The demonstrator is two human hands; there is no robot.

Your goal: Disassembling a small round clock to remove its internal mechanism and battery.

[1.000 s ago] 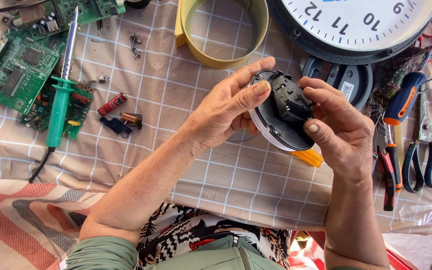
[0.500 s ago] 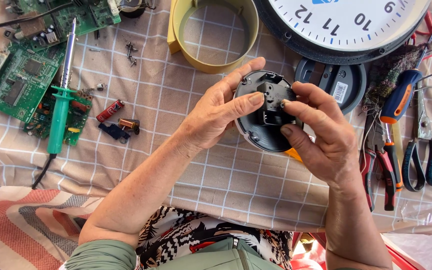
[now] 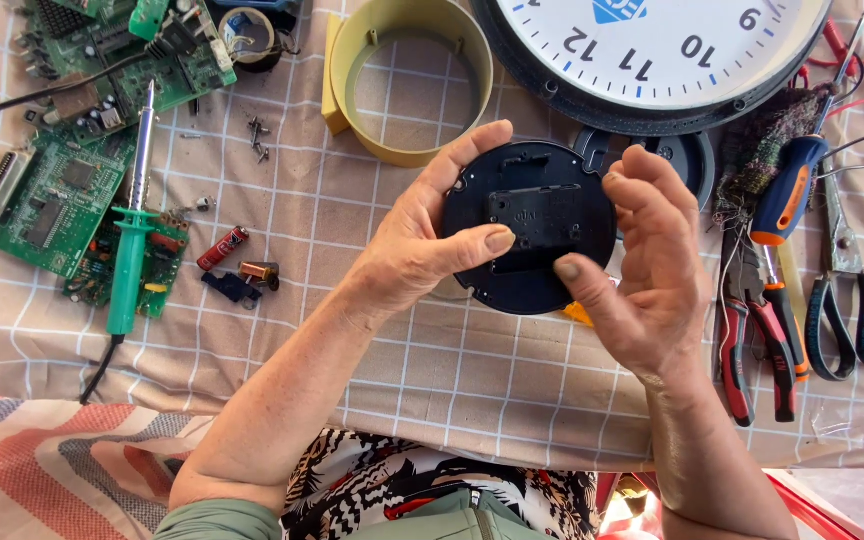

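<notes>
A small round black clock back with a square movement box in its middle is held up over the table, its rear side facing me. My left hand grips its left rim, thumb resting on the back. My right hand holds the right edge, thumb tip pressed near the bottom of the movement box. A yellow-orange part peeks out below the disc.
A large white wall clock and a yellow ring lie at the top. Green circuit boards, a green soldering iron, small parts and screws lie left. Screwdriver, red pliers and scissors lie right on the checked cloth.
The small clock has been turned from tilted, with its white edge showing, to flat with the black back facing me. Both hands shifted their grip on it.
</notes>
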